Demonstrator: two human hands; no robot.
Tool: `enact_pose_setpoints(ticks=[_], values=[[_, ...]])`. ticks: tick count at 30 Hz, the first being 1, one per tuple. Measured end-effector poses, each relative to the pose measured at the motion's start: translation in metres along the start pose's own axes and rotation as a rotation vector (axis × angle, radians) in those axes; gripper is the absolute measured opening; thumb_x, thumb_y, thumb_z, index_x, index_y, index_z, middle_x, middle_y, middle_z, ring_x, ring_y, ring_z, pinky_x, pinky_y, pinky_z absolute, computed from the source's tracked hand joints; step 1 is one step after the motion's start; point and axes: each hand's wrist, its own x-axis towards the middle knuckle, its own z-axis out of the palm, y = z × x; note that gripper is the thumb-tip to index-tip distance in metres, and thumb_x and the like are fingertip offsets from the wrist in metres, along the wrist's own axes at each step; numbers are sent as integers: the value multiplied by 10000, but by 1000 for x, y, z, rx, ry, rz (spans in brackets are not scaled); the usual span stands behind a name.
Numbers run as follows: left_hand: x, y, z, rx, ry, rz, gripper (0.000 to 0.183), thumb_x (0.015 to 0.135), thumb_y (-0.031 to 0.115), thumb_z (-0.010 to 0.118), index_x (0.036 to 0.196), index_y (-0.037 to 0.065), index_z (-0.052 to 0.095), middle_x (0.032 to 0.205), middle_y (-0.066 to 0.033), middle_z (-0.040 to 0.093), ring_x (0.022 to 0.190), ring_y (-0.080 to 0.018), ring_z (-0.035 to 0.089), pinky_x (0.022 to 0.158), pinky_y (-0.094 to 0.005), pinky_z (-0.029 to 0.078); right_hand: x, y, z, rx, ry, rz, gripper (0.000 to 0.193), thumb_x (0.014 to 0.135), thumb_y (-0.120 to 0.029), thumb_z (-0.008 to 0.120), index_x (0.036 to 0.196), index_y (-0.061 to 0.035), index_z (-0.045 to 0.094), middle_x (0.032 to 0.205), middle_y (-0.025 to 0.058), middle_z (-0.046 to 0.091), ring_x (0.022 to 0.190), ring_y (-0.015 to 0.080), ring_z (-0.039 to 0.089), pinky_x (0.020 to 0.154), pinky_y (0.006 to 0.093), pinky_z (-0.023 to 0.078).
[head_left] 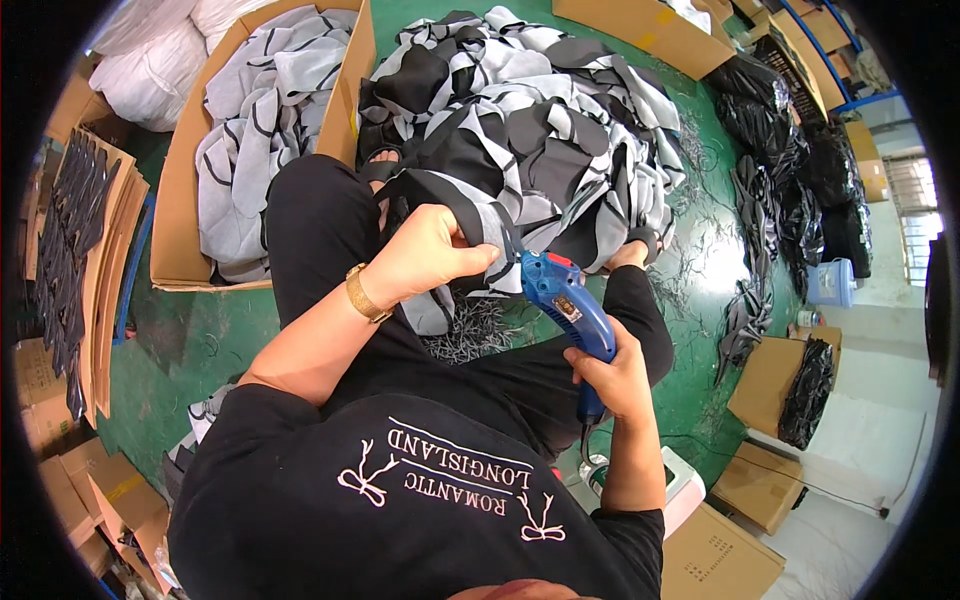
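Observation:
In my right hand [612,375] is a blue handheld electric cutter [568,305] with a red button near its head and a cord at its rear end. My left hand [440,255] pinches the edge of a grey and black fabric piece [478,215], thumb on top. The cutter's head meets this fabric's edge just right of my left thumb; its blade is too small to make out. Beyond both hands a large heap of grey, white and black fabric pieces [555,145] lies on the floor between my feet.
A cardboard box [168,235] with more grey fabric pieces stands at the left. Dark trimmings [470,330] litter the green floor [700,350]. Black plastic bags [750,115] and a pale blue bucket [830,283] are at the right. Stacked cardboard [112,265] leans far left.

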Motion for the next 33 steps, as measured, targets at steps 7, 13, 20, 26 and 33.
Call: enact_pose_setpoints(ticks=[7,13,20,26,33], values=[[-2,-8,6,-2,-136,-54,55,792,49,660,810,4,633,723,36,610,633,-14,509,549,-195,409,18,-3,9,175,30,-70,331,730,-18,687,1037,21,570,746,28,567,554,98,539,509,246,454],[-1,-15,9,-326,-226,-87,304,837,33,644,1125,28,547,973,-8,652,801,-71,613,686,-221,492,51,-23,27,276,91,-178,309,750,-48,698,1018,33,566,819,63,599,654,123,579,554,249,489],[-3,-13,16,-408,-263,-173,370,841,28,629,1189,44,505,1031,-36,645,868,-93,630,710,-226,521,71,-22,47,164,65,-195,422,718,-92,767,1058,45,556,873,45,612,716,95,568,629,224,477],[0,-27,22,-670,-105,-288,316,906,223,560,1173,63,506,1050,-63,641,904,-154,647,769,-309,537,70,-18,57,-42,188,-258,394,654,-43,732,1014,19,584,817,12,587,726,74,525,668,220,444],[28,-50,1,-1011,42,-331,266,914,222,520,1069,16,582,1023,-105,664,923,-213,649,870,-377,501,60,-15,61,22,205,-247,362,658,-17,732,988,10,585,813,11,586,715,63,522,644,209,435]])
